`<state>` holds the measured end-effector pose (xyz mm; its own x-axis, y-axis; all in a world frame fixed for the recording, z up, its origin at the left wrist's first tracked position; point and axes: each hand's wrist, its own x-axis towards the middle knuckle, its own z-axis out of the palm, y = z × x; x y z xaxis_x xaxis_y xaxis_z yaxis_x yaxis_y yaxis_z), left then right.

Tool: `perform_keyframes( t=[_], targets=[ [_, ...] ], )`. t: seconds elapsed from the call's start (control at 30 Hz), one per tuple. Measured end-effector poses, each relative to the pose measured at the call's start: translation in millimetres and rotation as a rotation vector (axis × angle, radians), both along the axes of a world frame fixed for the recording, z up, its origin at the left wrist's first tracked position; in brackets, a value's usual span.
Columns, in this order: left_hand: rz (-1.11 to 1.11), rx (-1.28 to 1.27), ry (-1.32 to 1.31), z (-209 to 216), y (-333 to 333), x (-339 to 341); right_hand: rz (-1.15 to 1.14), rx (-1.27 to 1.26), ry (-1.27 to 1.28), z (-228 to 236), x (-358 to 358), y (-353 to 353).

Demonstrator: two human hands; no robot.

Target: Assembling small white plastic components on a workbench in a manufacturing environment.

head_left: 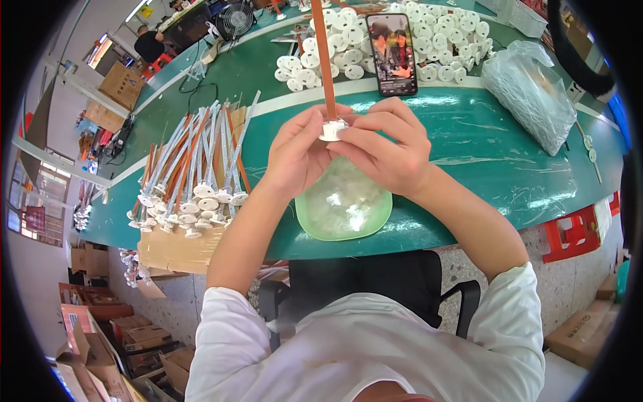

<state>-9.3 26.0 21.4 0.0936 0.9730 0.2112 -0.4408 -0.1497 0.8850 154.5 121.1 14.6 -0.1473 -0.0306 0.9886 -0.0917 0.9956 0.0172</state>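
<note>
In front of me my left hand (297, 151) and my right hand (390, 142) meet at a small round white plastic fitting (331, 131). A long, flat orange-brown strip (323, 60) rises upright from it. The left fingers close around the fitting's left side. My right thumb and fingers pinch it from the right; their tips partly hide it. Just below the hands is a light green tray (385, 218) holding small pale pieces too fine to make out.
Strips with white round ends (194, 167) lie piled on cardboard (181, 251) at left. A phone (392, 57) showing a video stands before a heap of white discs (442, 40). A clear plastic bag (529, 94) sits at right on the green tabletop (469, 144). Another person (149, 44) sits far left.
</note>
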Motion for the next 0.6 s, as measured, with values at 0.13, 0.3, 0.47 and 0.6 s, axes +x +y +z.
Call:
perform_keyframes(
  t=[0.13, 0.3, 0.47, 0.6],
  targets=[
    [-0.014, 0.008, -0.1, -12, -4, -5, 0.009, -0.007, -0.089, -5, 3, 5],
    [-0.02, 0.098, 0.147, -6, -1, -16, 0.047, -0.016, -0.107, -7, 0, 5],
    [-0.045, 0.156, 0.093, -5, -6, -15, 0.108, -0.062, -0.124, -11, -3, 4],
    [0.131, 0.102, 0.249, -7, -7, -15, 0.002, -0.041, -0.18, -5, -3, 0]
  ],
)
